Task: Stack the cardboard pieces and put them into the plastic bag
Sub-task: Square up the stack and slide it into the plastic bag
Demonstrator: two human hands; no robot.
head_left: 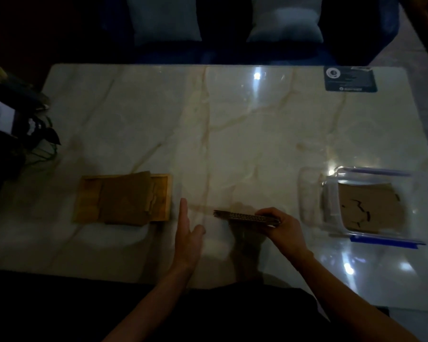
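My right hand (283,227) grips a thin stack of cardboard pieces (237,215), held edge-on just above the marble table near its front middle. My left hand (187,233) is flat and open, fingers straight, a short way left of the stack and not touching it. At the left, more brown cardboard pieces (126,198) lie piled on a wooden tray (89,191). At the right lies a clear plastic bag (336,206) with a blue zip strip, its mouth facing left, and brown cardboard (361,206) is inside it.
A dark card with a white logo (350,79) lies at the table's far right corner. Dark clutter with cables (17,124) sits off the left edge. A dark sofa with two pale cushions (166,18) stands behind the table (245,124).
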